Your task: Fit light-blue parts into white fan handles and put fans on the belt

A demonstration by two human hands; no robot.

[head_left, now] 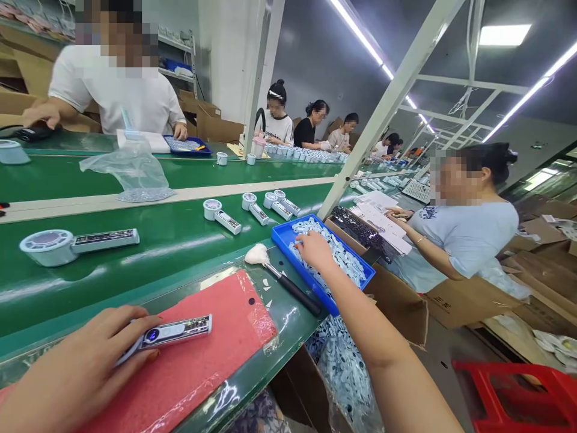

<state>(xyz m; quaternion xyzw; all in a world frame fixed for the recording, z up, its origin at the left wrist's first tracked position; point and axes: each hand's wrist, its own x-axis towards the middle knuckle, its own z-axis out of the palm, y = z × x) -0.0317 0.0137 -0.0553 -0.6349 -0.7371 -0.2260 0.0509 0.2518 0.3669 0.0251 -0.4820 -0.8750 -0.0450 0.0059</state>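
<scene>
My left hand (97, 355) is wrapped round a light-blue handheld fan (180, 329). Its handle points right over a red mat (202, 367), with a bare circuit board and a small lit blue display facing up; my hand hides the head. On the right, my right hand (315, 249) reaches into a blue tray (322, 294) of small light-blue plastic pieces (347, 261). Its fingers are curled together among the pieces, and what they pinch is too small to make out. Between the hands lies a black-handled tool (295, 288) with a white wrapped head.
Several similar fans (49, 246) lie along the green conveyor belt (175, 258). A clear bag (144, 174) rests beyond. A metal post (383, 108) slants up past the tray. Below are bagged pieces (347, 379) and a red stool (518, 391). Co-workers (460, 222) sit around the line.
</scene>
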